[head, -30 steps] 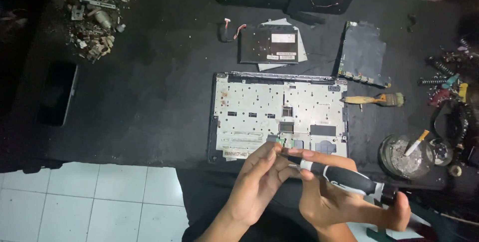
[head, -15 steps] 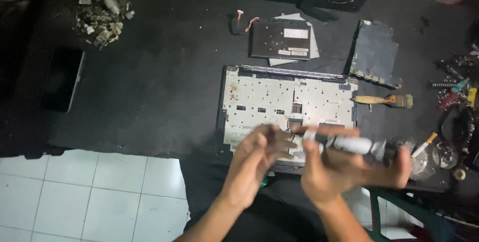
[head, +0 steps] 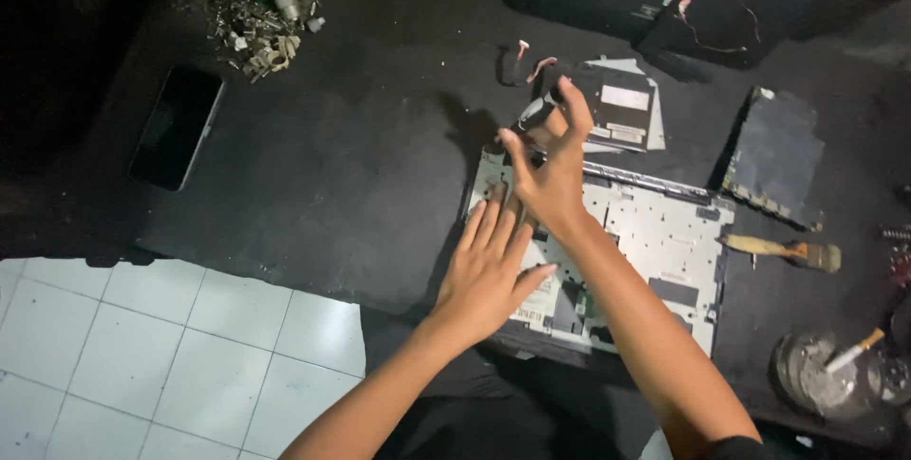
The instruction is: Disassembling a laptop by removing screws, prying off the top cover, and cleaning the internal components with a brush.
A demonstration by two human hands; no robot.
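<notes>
Beyond the right hand [head: 550, 180], a white-labelled black drive [head: 622, 104] lies.

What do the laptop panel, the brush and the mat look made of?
Laptop panel: looks like stamped sheet metal, matte grey, with punched holes and cut-outs. Brush: pale wooden handle by its tan colour, with a metal-looking ferrule; bristles unclear. Mat: dark, dull, no glare, probably rubber or fabric. The left hand rests on the panel.

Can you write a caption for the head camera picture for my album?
Left hand lies flat on an opened laptop shell while right hand holds a screwdriver above its far edge.
</notes>
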